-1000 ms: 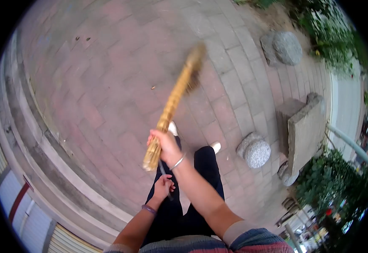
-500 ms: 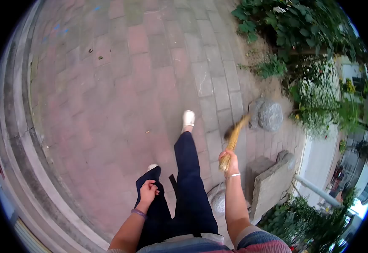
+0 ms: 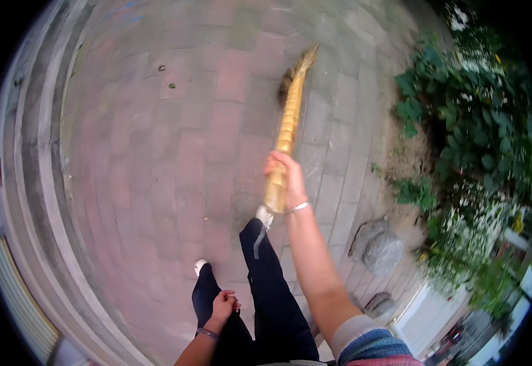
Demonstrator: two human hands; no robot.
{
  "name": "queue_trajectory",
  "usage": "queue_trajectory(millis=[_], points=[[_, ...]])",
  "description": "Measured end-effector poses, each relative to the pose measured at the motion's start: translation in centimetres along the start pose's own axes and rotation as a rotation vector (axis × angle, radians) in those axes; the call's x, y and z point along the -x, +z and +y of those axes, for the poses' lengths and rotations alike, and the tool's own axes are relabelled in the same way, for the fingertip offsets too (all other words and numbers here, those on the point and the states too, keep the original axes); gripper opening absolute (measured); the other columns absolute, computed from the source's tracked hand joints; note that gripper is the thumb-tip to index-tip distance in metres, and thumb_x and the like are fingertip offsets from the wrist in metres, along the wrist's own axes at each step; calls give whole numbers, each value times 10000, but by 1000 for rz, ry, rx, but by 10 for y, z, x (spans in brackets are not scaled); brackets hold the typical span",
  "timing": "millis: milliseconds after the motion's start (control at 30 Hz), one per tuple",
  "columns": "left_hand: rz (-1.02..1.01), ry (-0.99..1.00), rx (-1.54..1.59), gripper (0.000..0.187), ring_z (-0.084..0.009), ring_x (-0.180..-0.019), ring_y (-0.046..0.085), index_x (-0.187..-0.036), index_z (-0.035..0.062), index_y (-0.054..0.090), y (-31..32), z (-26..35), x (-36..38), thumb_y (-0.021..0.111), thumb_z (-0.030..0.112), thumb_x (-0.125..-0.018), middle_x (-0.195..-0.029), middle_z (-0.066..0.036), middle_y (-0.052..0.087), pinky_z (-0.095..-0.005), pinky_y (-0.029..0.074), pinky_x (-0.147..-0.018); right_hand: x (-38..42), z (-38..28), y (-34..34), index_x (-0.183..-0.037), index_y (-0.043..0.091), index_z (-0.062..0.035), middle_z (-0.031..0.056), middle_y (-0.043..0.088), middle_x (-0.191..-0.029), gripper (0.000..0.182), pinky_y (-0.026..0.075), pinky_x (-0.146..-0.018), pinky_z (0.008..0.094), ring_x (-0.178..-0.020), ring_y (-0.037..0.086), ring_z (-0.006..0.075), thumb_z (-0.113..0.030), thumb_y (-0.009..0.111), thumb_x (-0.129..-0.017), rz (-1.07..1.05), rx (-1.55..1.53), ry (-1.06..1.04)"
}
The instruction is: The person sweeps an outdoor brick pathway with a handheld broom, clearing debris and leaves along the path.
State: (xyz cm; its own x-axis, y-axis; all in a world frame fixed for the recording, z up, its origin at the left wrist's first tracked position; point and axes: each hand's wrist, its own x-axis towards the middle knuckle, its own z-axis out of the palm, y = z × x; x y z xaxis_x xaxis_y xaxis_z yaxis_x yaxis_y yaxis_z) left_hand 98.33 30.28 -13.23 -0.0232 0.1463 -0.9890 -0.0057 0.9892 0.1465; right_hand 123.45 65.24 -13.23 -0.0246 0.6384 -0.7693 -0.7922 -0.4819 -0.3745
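My right hand [image 3: 285, 174] grips the handle of a yellow straw broom [image 3: 289, 119], arm stretched forward. The broom points away from me, its bristle end blurred over the brick paving [image 3: 174, 146] ahead. A silver bangle sits on that wrist. My left hand [image 3: 223, 305] hangs low by my left thigh, fingers curled with nothing seen in them, a purple band on the wrist. My legs in dark trousers and white shoes stride below the broom.
Stone steps or a kerb [image 3: 34, 183] curve along the left. Green plants and a soil bed [image 3: 467, 134] line the right side. Round grey stones [image 3: 378, 247] lie on the paving edge at lower right. A few small bits of litter [image 3: 162, 68] dot the bricks.
My right hand has swung the broom from my right side near the stones up and forward over the paving. I have stepped ahead; the stone slab has left the view.
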Motion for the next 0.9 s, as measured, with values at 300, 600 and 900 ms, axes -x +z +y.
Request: queue_trajectory(millis=[300, 600, 900], points=[[-150, 128, 577, 216, -161, -711, 607, -1049, 41, 542, 80, 71, 20, 512, 190, -895, -832, -67, 587, -261, 507, -627, 119, 21, -56, -1084, 412, -2, 88, 531, -798, 351, 467, -548, 280, -598, 534, 168, -84, 558, -776, -55, 317, 87], [-250, 494, 825, 528, -204, -1085, 503, -1311, 15, 263, 127, 88, 67, 541, 151, -883, -1224, -138, 451, -317, 426, -903, 144, 71, -36, -970, 426, 2, 64, 508, -675, 255, 462, -469, 250, -518, 518, 133, -43, 560, -759, -154, 1121, 296], [80, 291, 1590, 580, -186, -725, 576, -1190, 130, 233, 160, -37, 123, 515, -73, -726, -962, -96, 505, -330, 517, -599, 235, 227, -97, -831, 526, 39, 74, 561, -629, 163, 455, -481, 249, -522, 555, 144, -28, 596, -700, -657, 1526, 979]])
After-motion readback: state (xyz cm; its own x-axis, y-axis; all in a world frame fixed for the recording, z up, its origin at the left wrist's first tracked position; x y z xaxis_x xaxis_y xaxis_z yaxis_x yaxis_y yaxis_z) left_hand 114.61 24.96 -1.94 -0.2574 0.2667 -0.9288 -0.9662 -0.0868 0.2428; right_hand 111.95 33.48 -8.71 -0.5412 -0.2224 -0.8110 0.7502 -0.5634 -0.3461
